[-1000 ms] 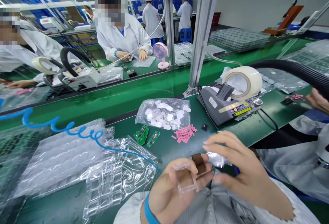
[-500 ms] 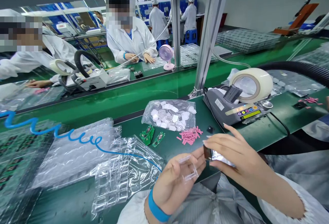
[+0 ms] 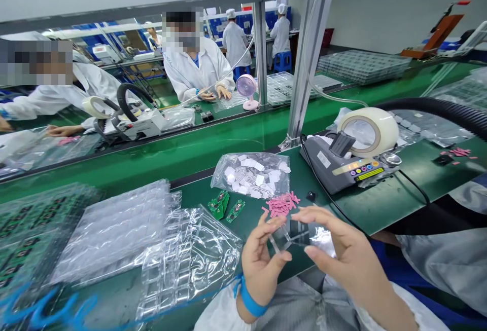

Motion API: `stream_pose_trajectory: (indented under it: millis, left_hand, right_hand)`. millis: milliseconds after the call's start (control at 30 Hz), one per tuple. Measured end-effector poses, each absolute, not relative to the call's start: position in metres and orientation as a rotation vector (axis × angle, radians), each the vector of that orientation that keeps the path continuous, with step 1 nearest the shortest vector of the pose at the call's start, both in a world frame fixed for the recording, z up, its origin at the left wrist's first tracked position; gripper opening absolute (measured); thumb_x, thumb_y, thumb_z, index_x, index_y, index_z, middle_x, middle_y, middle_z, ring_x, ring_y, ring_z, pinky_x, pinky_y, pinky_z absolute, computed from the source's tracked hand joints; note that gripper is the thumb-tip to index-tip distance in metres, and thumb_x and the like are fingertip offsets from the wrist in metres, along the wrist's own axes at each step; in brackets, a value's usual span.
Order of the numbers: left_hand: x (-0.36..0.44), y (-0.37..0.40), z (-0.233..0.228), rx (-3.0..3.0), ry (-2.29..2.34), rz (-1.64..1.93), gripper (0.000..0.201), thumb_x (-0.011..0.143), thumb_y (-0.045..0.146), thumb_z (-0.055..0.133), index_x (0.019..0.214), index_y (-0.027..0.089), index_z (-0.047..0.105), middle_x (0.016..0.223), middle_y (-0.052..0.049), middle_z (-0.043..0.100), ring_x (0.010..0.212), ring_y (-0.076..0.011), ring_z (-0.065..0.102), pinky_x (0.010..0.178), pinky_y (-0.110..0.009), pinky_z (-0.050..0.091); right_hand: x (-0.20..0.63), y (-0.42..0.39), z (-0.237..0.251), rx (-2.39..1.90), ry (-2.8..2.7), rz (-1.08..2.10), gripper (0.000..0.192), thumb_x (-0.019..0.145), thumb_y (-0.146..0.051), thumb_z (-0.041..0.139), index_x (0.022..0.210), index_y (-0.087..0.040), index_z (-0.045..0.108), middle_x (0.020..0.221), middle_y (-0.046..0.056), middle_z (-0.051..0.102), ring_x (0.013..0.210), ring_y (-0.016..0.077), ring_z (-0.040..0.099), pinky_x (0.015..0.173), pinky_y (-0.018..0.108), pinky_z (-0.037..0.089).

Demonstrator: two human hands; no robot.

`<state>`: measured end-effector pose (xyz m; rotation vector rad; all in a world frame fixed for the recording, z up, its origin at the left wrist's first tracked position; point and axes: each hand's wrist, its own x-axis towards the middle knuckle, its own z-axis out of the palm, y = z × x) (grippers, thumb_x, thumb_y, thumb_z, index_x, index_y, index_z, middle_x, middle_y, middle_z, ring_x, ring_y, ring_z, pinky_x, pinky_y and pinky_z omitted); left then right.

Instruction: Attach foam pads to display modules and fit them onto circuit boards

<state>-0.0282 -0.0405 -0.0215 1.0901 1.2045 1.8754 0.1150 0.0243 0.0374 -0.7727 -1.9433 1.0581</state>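
My left hand (image 3: 262, 261) pinches a small clear plastic case (image 3: 280, 240) by its near edge. My right hand (image 3: 344, 250) holds a dark flat part (image 3: 300, 231) with crinkled silvery wrap (image 3: 324, 235) and presses it against the case. Both hands are close together above the green table's front edge. On the table just beyond lie a pile of pink strips (image 3: 282, 204), two green circuit boards (image 3: 225, 206) and a clear bag of white pads (image 3: 253, 173).
Clear blister trays (image 3: 114, 232) and a crumpled clear bag (image 3: 188, 262) lie at my left. A tape dispenser machine (image 3: 352, 156) stands at the right with a black hose (image 3: 441, 110) behind it. Persons in white coats work across the green conveyor (image 3: 171, 148). A neighbour's sleeve (image 3: 452, 252) is at my right.
My hands have come together: the dark wrapped part in my right hand now meets the clear case in my left. The view has dropped and the blue coiled hose has slid to the lower left.
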Motion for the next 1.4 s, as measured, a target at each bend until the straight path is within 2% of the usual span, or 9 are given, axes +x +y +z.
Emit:
stream_pose_trajectory:
  millis: [167, 433, 733, 833, 900, 1000, 1067, 1233, 1400]
  left_hand:
    - [-0.023, -0.043, -0.016, 1.261, 1.222, 1.943, 0.036, 0.071, 0.014, 0.068, 0.101, 0.028, 0.051, 0.113, -0.002, 0.067, 0.116, -0.0211, 0.054, 0.111, -0.051, 0.016]
    - [-0.021, -0.042, -0.021, 1.493, 1.46, 1.929, 0.042, 0.071, 0.001, 0.06, 0.101, 0.027, 0.045, 0.117, -0.005, 0.065, 0.124, -0.0259, 0.046, 0.105, -0.068, 0.011]
    - [-0.02, -0.041, -0.028, 1.423, 1.627, 1.951, 0.033, 0.07, 0.003, 0.062, 0.09, 0.025, 0.046, 0.111, -0.005, 0.067, 0.118, -0.0245, 0.051, 0.105, -0.065, 0.018]
    - [-0.019, -0.04, -0.028, 1.103, 1.533, 1.973, 0.023, 0.071, 0.012, 0.064, 0.083, 0.023, 0.049, 0.106, -0.006, 0.069, 0.117, -0.025, 0.051, 0.103, -0.059, 0.028]
    - [-0.02, -0.039, -0.024, 0.805, 1.363, 1.895, 0.017, 0.074, 0.019, 0.064, 0.087, 0.021, 0.052, 0.108, -0.009, 0.067, 0.115, -0.0251, 0.053, 0.101, -0.052, 0.035]
    - [-0.029, -0.041, -0.016, 0.458, 1.066, 1.77, 0.023, 0.076, 0.027, 0.063, 0.097, 0.019, 0.058, 0.112, -0.009, 0.064, 0.109, -0.0237, 0.056, 0.098, -0.045, 0.038]
    - [-0.039, -0.045, -0.012, 0.32, 0.907, 1.746, 0.025, 0.074, 0.031, 0.065, 0.096, 0.019, 0.061, 0.107, -0.008, 0.065, 0.106, -0.0231, 0.056, 0.097, -0.043, 0.039]
    - [-0.068, -0.062, -0.013, 0.221, 0.723, 1.555, 0.027, 0.069, 0.035, 0.069, 0.09, 0.018, 0.065, 0.085, -0.005, 0.064, 0.091, -0.0202, 0.056, 0.087, -0.04, 0.044]
    - [-0.071, -0.069, -0.015, 0.253, 0.592, 1.354, 0.027, 0.072, 0.038, 0.063, 0.083, 0.014, 0.066, 0.071, -0.004, 0.057, 0.074, -0.0168, 0.053, 0.08, -0.037, 0.043]
  right_hand:
    - [0.102, 0.015, 0.038, -0.77, -1.973, 0.892, 0.024, 0.074, -0.022, 0.06, 0.097, -0.027, 0.055, 0.098, 0.002, 0.066, 0.096, 0.0216, 0.059, 0.086, 0.042, 0.048]
    - [0.096, 0.01, 0.033, -0.891, -1.994, 0.877, 0.021, 0.072, -0.021, 0.058, 0.093, -0.025, 0.056, 0.104, 0.004, 0.065, 0.098, 0.0222, 0.059, 0.08, 0.041, 0.051]
    - [0.086, 0.011, 0.025, -1.032, -1.974, 1.041, 0.024, 0.072, -0.02, 0.057, 0.096, -0.024, 0.058, 0.106, 0.004, 0.064, 0.101, 0.0223, 0.058, 0.086, 0.041, 0.049]
    - [0.082, 0.008, 0.017, -1.023, -2.053, 0.971, 0.026, 0.078, -0.027, 0.056, 0.103, -0.022, 0.057, 0.114, 0.007, 0.062, 0.106, 0.0252, 0.056, 0.089, 0.046, 0.047]
    - [0.084, 0.003, 0.011, -0.954, -2.194, 0.87, 0.041, 0.082, -0.036, 0.055, 0.119, -0.021, 0.05, 0.127, 0.011, 0.054, 0.116, 0.0289, 0.049, 0.093, 0.051, 0.043]
    - [0.095, -0.002, 0.005, -0.868, -2.335, 0.796, 0.068, 0.084, -0.044, 0.052, 0.141, -0.022, 0.022, 0.142, 0.012, 0.037, 0.128, 0.0292, 0.036, 0.097, 0.05, 0.042]
    - [0.105, 0.002, -0.001, -0.932, -2.319, 0.803, 0.068, 0.087, -0.043, 0.048, 0.143, -0.023, 0.015, 0.142, 0.011, 0.036, 0.129, 0.0264, 0.036, 0.095, 0.045, 0.045]
    - [0.138, 0.04, -0.024, -1.126, -2.272, 0.718, 0.035, 0.086, -0.038, 0.047, 0.117, -0.022, 0.054, 0.12, 0.009, 0.06, 0.111, 0.0252, 0.055, 0.091, 0.044, 0.048]
    - [0.184, 0.083, -0.037, -1.395, -2.055, 0.521, 0.031, 0.081, -0.041, 0.047, 0.096, -0.019, 0.063, 0.108, 0.012, 0.066, 0.1, 0.0277, 0.061, 0.084, 0.044, 0.05]
